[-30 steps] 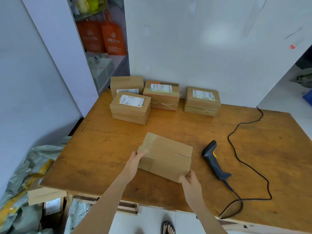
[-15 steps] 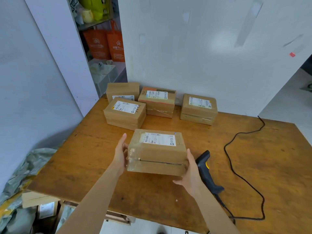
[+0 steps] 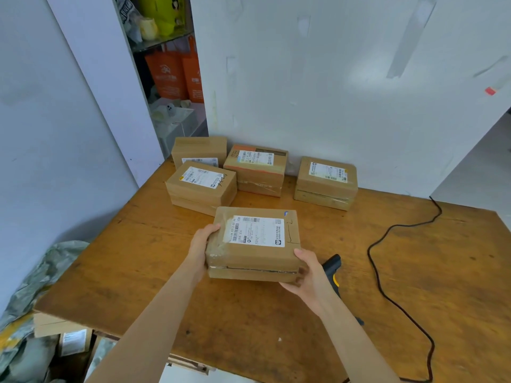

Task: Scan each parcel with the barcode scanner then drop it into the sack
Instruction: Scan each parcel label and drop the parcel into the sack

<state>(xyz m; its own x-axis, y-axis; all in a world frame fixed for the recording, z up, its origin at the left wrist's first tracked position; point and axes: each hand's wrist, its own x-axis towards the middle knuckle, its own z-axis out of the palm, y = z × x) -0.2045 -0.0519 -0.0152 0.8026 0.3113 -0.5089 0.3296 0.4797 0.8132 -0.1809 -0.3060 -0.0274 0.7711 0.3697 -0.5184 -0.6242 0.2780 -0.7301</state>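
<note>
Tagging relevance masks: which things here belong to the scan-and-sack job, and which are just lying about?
Job: held parcel, left hand, right hand, barcode scanner, scanner cable, four waiting parcels, grey-green sack.

Lying about: orange bags, yellow-green item, red tape scrap.

Held parcel (image 3: 260,258): brown carton, white label facing up, clear tape over its left end, over the near middle of the desk (image 3: 276,322).
Left hand (image 3: 200,246): grips the parcel's left end, thumb on the top edge.
Right hand (image 3: 309,276): grips the near right corner, thumb on top.
Barcode scanner (image 3: 331,265): black with yellow, lying on the desk, partly hidden behind the right hand.
Cable (image 3: 387,295): black, winding across the desk's right side.
Back cluster (image 3: 200,186): three labelled cartons close together at the far left.
Lone carton (image 3: 326,185): apart to their right, by the wall.
Sack (image 3: 41,283): grey-green, crumpled, beside the desk's left edge.
Orange bags (image 3: 171,74): hanging in the shelf behind.
</note>
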